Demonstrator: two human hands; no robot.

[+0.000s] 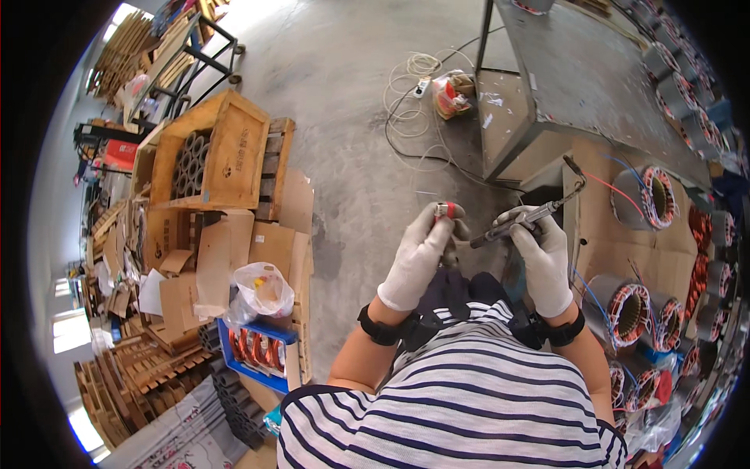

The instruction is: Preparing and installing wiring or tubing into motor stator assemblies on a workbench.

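I am holding my left hand (418, 254) up in front of my chest, its gloved fingers curling closed around a small red-tipped piece (445, 209) that is poking out at the fingertips. My right hand (541, 254) is wrapping shut around the grip of a slim metal hand tool (525, 218), whose long shaft is angling up and away toward the grey bench (582, 74); its rear end is pointing across at my left hand, close to it but not touching. Both hands are hovering over the concrete floor (344, 102), well clear of the wound stators (631, 313) with copper coils that are sitting on the cardboard to my right. To my left, a wooden crate (234, 152) is standing among loose cardboard.

By my reckoning I am readying the tool with the small piece, not yet working on a stator. The next move is asking for a steady left grip and careful lining-up of the two.
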